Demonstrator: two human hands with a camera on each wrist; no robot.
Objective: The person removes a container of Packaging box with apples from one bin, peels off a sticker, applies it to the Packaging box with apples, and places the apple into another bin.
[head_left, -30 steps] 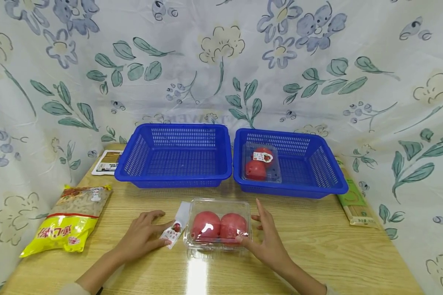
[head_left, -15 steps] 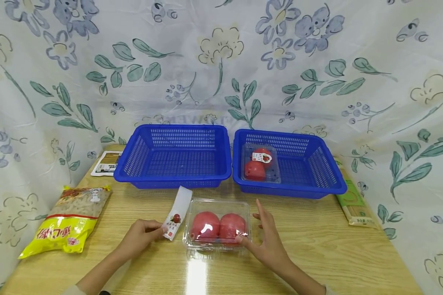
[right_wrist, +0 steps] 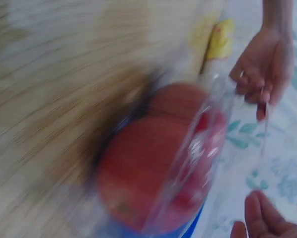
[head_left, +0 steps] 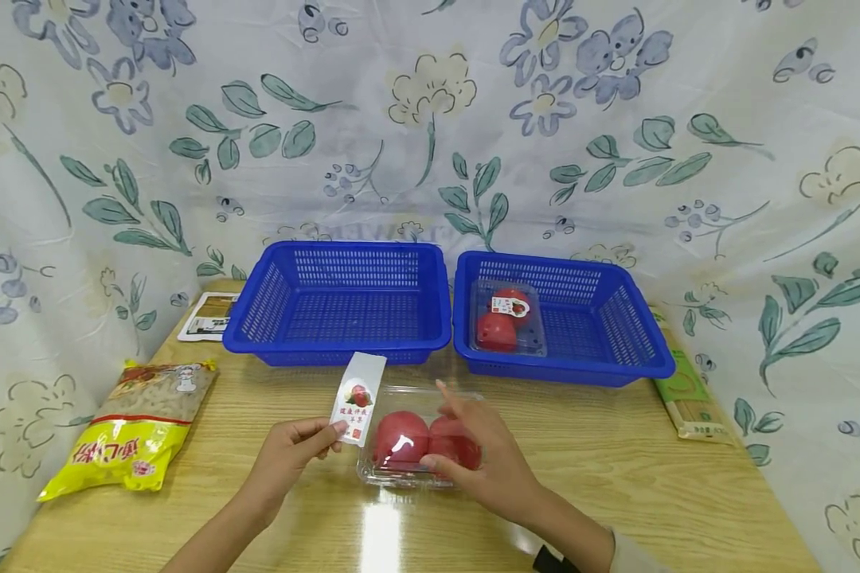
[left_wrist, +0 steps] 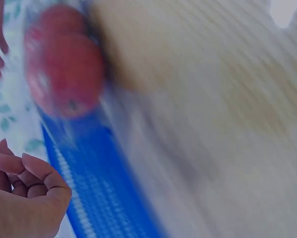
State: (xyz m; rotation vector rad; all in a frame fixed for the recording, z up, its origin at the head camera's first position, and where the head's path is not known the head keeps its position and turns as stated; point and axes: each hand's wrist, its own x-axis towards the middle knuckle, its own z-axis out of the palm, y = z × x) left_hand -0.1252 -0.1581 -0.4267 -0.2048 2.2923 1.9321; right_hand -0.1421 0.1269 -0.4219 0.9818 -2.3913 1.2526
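A paper label printed with a red fruit stands raised between the thumb and fingers of my left hand, which pinches its lower end. Just right of it, a clear plastic box with a closed lid holds two red apples. My right hand is over the box's right side, fingers spread and fairly straight; whether it touches the lid I cannot tell. In the right wrist view the label is seen edge-on, a thin line below the left hand. Both wrist views are blurred.
Two blue baskets stand at the back. The right basket holds another labelled apple box. A yellow snack bag lies left, a white packet behind it, and a green packet at right.
My left hand has picked the label up from beside the box, raising and turning it upright toward the box. My right hand has moved left from the box's side to over it.
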